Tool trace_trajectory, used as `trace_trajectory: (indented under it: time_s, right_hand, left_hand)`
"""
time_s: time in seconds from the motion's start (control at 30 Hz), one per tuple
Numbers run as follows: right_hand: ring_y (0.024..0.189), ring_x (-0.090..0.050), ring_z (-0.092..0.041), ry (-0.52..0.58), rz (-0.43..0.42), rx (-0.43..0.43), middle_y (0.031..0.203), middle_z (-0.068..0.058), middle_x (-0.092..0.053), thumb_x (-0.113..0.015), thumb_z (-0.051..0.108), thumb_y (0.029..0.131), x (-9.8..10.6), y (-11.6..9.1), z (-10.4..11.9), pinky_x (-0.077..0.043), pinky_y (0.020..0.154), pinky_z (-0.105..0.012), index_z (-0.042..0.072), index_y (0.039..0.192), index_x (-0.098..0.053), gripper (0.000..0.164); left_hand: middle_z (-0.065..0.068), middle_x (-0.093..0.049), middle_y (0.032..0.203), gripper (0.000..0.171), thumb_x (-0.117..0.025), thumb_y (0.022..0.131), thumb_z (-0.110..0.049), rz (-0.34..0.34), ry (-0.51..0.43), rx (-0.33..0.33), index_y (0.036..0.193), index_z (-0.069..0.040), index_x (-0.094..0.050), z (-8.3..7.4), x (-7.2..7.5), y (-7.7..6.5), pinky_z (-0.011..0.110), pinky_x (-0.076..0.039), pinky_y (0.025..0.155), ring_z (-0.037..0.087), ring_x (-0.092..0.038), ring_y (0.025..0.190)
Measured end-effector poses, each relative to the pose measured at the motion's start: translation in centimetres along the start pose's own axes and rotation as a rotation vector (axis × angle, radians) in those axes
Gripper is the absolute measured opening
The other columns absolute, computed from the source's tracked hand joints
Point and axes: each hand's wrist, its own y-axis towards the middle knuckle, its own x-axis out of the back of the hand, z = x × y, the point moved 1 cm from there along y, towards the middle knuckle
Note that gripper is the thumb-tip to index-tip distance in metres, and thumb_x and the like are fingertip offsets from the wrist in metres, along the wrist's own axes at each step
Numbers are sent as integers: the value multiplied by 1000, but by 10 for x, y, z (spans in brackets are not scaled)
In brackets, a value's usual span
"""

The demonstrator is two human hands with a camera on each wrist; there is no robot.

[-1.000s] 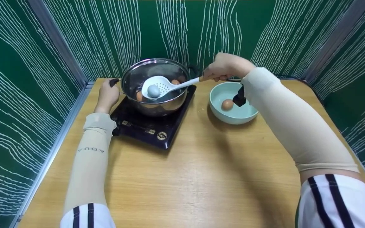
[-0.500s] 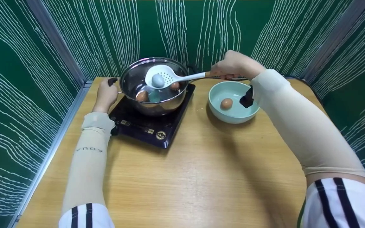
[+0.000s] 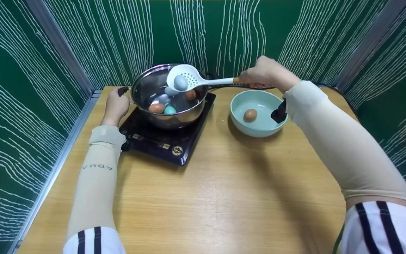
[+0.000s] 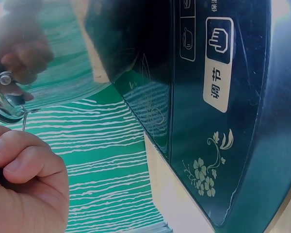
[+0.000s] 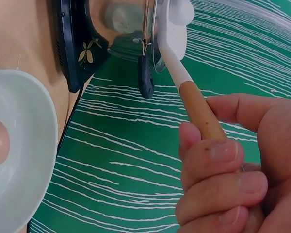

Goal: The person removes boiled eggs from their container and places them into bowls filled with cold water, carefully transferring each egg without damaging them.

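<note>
My left hand [image 3: 116,106] grips the black side handle [image 3: 123,90] of a steel pot [image 3: 173,121]; its curled fingers [image 4: 36,165] show in the left wrist view. My right hand [image 3: 263,73] holds a white slotted spoon [image 3: 220,81] by its wooden handle [image 5: 201,111], fingers wrapped round it. On the spoon's head, over the pot's back rim, lies a pale blue egg [image 3: 180,83]. Inside the pot are a brown egg [image 3: 156,108], a turquoise egg [image 3: 170,110], another brown egg [image 3: 190,94] and a pale egg [image 3: 170,91] partly behind the spoon.
The pot stands on a black induction cooker [image 3: 153,144]. To its right, a mint-green bowl [image 3: 256,132] holds one brown egg [image 3: 250,115], with the right wrist strap overlapping its edge. A cord runs behind along the wooden table [image 3: 217,197], and green panels with white streaks enclose it.
My right hand has moved right and slightly back, lifting the spoon with its egg higher over the pot. The turquoise egg in the pot now shows clearly. My left hand stays on the handle.
</note>
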Motion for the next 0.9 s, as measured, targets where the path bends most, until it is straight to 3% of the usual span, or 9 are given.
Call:
trace_trajectory:
  time_s: [0.2,0.37,0.63,0.77,0.9]
  right_hand:
    - [75,-60,-17,20,-37,0,81,3,-67,-67,45,104,3,-6,-6,-52,69,-27,6,120,-75,43]
    - [77,-60,-18,29,-41,1,81,4,-67,-68,46,104,6,-8,-10,-50,69,-28,6,120,-75,43]
    - [69,-57,-16,28,-28,-1,74,5,-65,-68,48,103,13,-13,-20,-47,64,-27,7,111,-76,43]
    - [69,-56,-17,16,-34,-8,72,4,-64,-69,50,102,14,-16,-26,-46,62,-29,7,105,-75,43]
    - [65,-55,-16,26,-37,-9,71,4,-64,-70,49,101,15,-19,-33,-45,61,-30,7,102,-76,43]
  left_hand:
    - [16,-58,118,52,-35,106,-7,-10,17,-3,156,1,-48,-1,-1,1,25,-37,52,7,-39,50]
    - [19,-58,136,52,-35,107,-9,-13,27,-5,157,1,-47,-1,0,0,25,-40,61,13,-49,72]
    - [19,-56,137,50,-34,108,-8,-18,37,-11,154,2,-48,-3,1,-2,26,-40,64,21,-53,91]
    - [19,-57,126,51,-34,108,-9,-2,19,3,157,1,-45,-1,1,0,25,-39,56,13,-50,67]
    - [17,-56,122,52,-34,109,-10,5,5,-6,158,1,-44,0,0,1,25,-38,54,8,-41,56]
